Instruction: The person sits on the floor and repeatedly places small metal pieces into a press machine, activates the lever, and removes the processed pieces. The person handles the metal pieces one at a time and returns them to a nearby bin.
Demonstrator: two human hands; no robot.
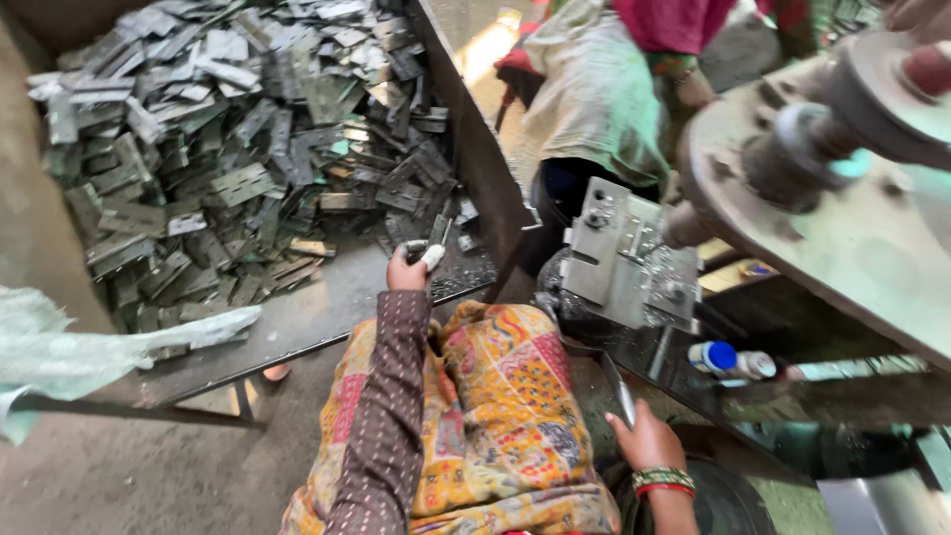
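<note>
A large metal tray with raised walls holds a heap of flat grey hinge plates, most of them punched with small holes. The heap lies just beyond the fingers of the left hand, piled deepest at the far side and thinning to bare tray floor right by them. The left fingers are curled shut around a small metal piece, whose pale end sticks out past the knuckles; its shape is hard to make out. A pale plastic sack drapes over the tray's near edge, well to the left of those fingers.

The right hand pinches a thin flat metal strip, which stands tilted above the fingertips. Beyond these fingers sits a press fixture of bolted steel blocks, and to their right a small bottle with a blue cap lies on the dark bench. A big round machine wheel is cut off at the right edge. Another person stands beyond, seen only from the waist, head cut off.
</note>
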